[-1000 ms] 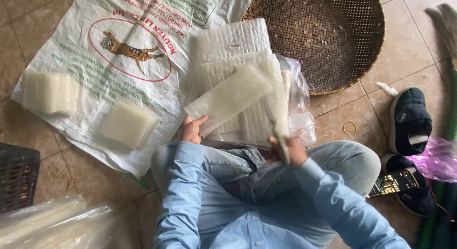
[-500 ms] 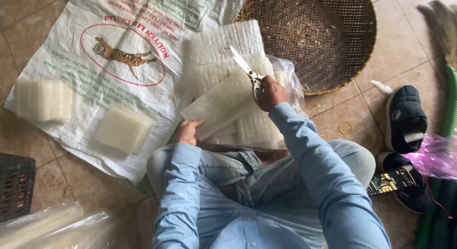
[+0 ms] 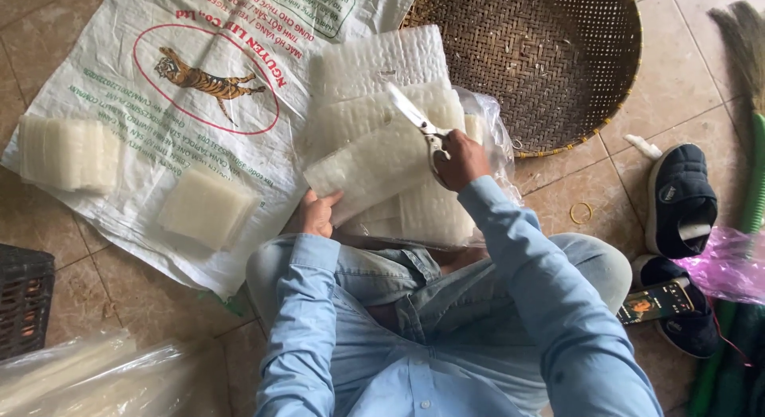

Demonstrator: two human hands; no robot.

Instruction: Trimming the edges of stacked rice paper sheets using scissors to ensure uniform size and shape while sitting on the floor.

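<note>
The right hand (image 3: 458, 160) had come up from the lap with scissors (image 3: 422, 122), fingers closed through the handles, blades now open over the translucent sheet strip (image 3: 374, 166); the left hand (image 3: 317, 214) kept pinching its near end, above the stack (image 3: 382, 82).

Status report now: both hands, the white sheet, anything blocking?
Right hand grips white-handled scissors, blades open. Left hand holds translucent white rectangular sheet by its near edge. Nothing between blades and sheet.
</note>
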